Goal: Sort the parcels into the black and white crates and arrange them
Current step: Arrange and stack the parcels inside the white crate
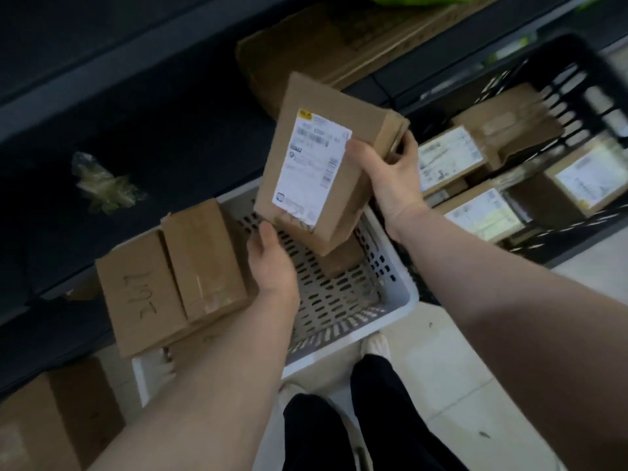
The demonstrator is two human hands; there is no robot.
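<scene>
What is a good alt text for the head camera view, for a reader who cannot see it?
A person holds a labelled cardboard parcel with both hands, the right hand gripping its right side and the left hand at its lower corner, above a white crate. A black crate to the right holds several parcels.

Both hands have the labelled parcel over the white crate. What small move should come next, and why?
Probably lower the parcel straight down onto the bare floor of the white crate, next to the small box. The left hand and right hand hold it tilted right above that crate, which has plenty of room left.
</scene>
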